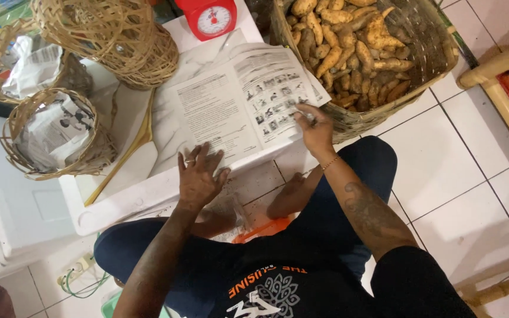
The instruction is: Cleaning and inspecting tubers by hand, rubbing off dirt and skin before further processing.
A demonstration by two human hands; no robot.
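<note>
1. On the white counter (148, 194) lies a sheet of newspaper (243, 100), between small wicker baskets (54, 132) and a big basket of sweet potatoes (354, 53); red scale (210, 17) behind.
2. Left hand (198, 176) rests flat on the paper's near edge, fingers spread, holding nothing.
3. Right hand (313, 129) presses the paper's right corner, grip loose, fingers open.

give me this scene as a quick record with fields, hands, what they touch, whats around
left hand: flat, fingers spread, on the near edge of the newspaper sheet
right hand: fingertips on the sheet's right edge
surface: white foam box lid
right of sheet: large woven basket of sweet potatoes
left of sheet: small wicker baskets lined with newspaper
top: red kitchen scale
floor: white tiles
</note>
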